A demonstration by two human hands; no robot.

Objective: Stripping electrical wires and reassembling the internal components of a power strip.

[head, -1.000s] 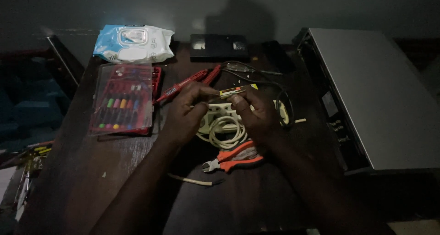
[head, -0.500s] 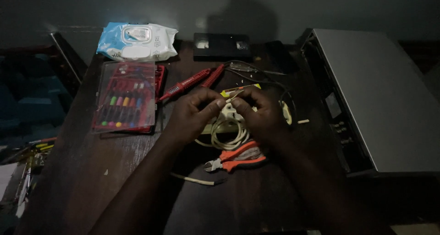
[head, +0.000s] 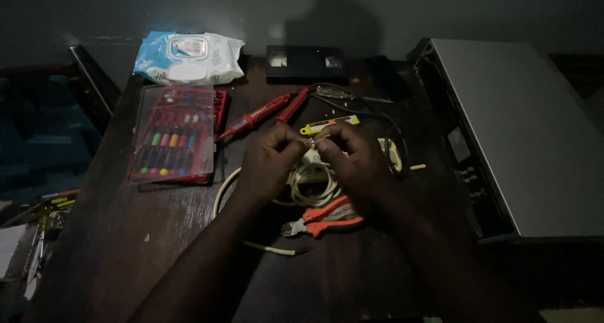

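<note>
Both hands pinch white cable [head: 313,181] nr blue-white wipes pack [head: 187,57].

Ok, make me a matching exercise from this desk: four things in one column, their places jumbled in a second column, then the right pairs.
Things:
1. orange-handled cutters
2. wipes pack
3. black cassette
4. grey metal case

Places:
A. far left corner of the table
B. right side of the table
C. far edge, middle
D. just near of the left hand and right hand, beside the coiled white cable

Pairs: 1-D, 2-A, 3-C, 4-B
</note>
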